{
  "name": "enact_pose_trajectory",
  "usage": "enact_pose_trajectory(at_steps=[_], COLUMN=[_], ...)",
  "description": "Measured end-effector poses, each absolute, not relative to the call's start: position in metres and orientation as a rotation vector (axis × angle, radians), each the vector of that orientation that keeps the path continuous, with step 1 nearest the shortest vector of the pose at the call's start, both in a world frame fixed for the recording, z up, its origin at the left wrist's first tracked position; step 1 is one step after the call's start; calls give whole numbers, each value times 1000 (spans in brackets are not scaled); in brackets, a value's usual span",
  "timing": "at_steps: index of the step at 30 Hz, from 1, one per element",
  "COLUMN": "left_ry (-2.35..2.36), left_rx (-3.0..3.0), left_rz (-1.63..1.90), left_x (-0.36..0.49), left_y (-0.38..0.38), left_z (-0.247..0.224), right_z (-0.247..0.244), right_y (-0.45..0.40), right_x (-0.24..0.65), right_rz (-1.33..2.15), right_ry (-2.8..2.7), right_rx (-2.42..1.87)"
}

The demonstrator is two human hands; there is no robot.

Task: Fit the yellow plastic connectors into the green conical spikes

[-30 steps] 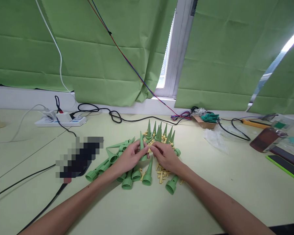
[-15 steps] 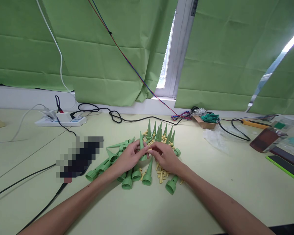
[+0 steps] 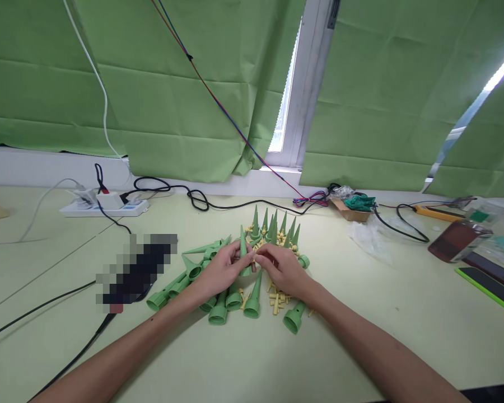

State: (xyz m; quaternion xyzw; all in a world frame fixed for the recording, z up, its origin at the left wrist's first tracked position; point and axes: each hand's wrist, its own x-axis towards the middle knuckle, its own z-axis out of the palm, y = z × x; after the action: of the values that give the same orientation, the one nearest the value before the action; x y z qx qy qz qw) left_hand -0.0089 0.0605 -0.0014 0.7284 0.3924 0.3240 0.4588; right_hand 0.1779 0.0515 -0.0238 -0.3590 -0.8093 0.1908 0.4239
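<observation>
My left hand [image 3: 227,266] is closed around a green plastic cone spike [image 3: 242,249], its tip pointing up. Against the spike's right side my right hand [image 3: 283,268] pinches a small yellow plastic fitting, mostly hidden by the fingertips. Both hands meet just above the table. Loose green spikes [image 3: 217,313] with hollow, cup-like bases lie to the left and in front. Another green spike [image 3: 294,319] rests below my right wrist. Loose yellow fittings [image 3: 277,302] are heaped beneath my right hand. Behind the hands, several spikes [image 3: 274,229] stand upright with yellow fittings at their bases.
A power strip [image 3: 105,208] with plugs and a blurred dark object [image 3: 140,271] are at left. Black cable [image 3: 243,204] runs along the back. At right are a small cardboard box [image 3: 350,210], clear plastic wrap [image 3: 369,240], a bottle [image 3: 457,240] and a green-edged phone [image 3: 491,288].
The yellow fitting shows less between my fingertips, and my right fingers have shifted slightly against the spike. The left hand and the surrounding parts look nearly unchanged.
</observation>
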Motion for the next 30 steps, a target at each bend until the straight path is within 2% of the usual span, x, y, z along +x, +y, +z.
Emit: enact_pose_trajectory(at_steps=[30], left_ry=[936], left_rx=[1778], left_rz=[772], left_x=[-8], left_y=[58], left_z=[0], right_z=[-28], right_y=[54], right_x=[179], right_rz=[408], right_ry=[-2103], right_rx=[-918])
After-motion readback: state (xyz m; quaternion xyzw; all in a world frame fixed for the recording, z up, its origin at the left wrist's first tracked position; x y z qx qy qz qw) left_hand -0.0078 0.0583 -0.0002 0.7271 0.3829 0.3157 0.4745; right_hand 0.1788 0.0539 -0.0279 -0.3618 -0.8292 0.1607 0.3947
